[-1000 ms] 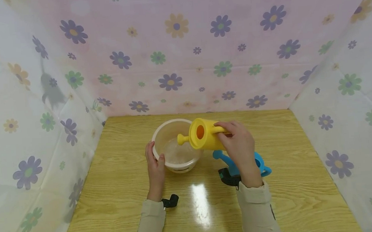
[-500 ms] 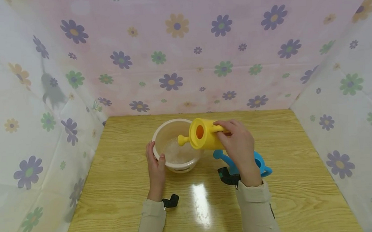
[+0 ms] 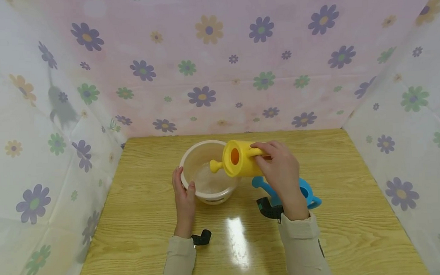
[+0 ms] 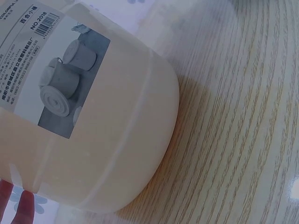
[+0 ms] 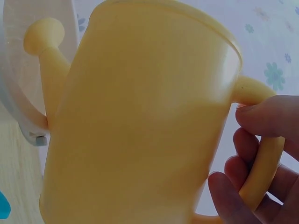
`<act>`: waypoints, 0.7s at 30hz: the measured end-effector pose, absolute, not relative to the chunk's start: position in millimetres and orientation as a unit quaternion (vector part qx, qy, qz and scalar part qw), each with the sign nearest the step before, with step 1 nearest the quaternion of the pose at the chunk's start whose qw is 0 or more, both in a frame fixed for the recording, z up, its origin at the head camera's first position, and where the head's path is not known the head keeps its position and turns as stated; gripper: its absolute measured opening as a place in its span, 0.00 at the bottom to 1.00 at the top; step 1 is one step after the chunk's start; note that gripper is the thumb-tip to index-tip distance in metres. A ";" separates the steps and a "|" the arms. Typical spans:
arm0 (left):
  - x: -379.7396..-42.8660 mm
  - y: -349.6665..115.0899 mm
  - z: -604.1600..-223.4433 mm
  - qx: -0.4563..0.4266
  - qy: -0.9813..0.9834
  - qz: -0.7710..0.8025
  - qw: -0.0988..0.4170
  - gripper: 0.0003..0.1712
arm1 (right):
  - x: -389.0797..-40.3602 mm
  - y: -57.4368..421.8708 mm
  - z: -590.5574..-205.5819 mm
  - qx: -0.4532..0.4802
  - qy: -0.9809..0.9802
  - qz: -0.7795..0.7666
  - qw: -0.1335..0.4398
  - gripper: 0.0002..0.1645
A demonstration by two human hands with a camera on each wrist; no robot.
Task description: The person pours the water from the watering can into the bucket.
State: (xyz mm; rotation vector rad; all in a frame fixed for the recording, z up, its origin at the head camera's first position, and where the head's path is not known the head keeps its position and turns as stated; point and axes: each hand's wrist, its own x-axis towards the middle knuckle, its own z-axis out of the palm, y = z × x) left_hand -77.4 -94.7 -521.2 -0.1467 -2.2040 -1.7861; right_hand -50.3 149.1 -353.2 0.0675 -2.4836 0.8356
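My right hand grips the curved handle of a yellow toy watering can, fingers and thumb wrapped round it in the right wrist view. The can is tipped left, its orange-lined opening showing. Its round spout head hangs over the inside of a cream plastic bucket. Clear liquid with a rippled surface shows in the bucket's bottom. My left hand holds the bucket's near-left side, thumb and fingers spread along the rim. Two of its fingertips show at the lower left of the left wrist view.
A blue watering can stands on the wood-grain table, partly hidden behind the right hand and wrist. Black wrist devices are worn at both wrists. Flowered sheets wall the back and sides. A printed label is on the bucket.
The yellow watering can stays tipped over the bucket, shifted very slightly left with my right hand. Ripples in the bucket differ between frames. My left hand keeps its place.
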 end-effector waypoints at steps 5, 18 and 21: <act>-76.9 -94.5 -521.2 -0.050 -0.770 -0.618 0.152 0.31 | -49.7 148.1 -353.3 0.027 -0.917 0.304 0.256 0.11; -77.4 -95.4 -521.4 -0.048 -0.772 -0.616 0.152 0.31 | -50.6 143.4 -353.6 0.025 -0.917 0.296 0.266 0.12; -74.9 -94.7 -514.0 -0.051 -0.772 -0.615 0.152 0.31 | -50.5 142.2 -353.7 0.025 -0.917 0.297 0.266 0.12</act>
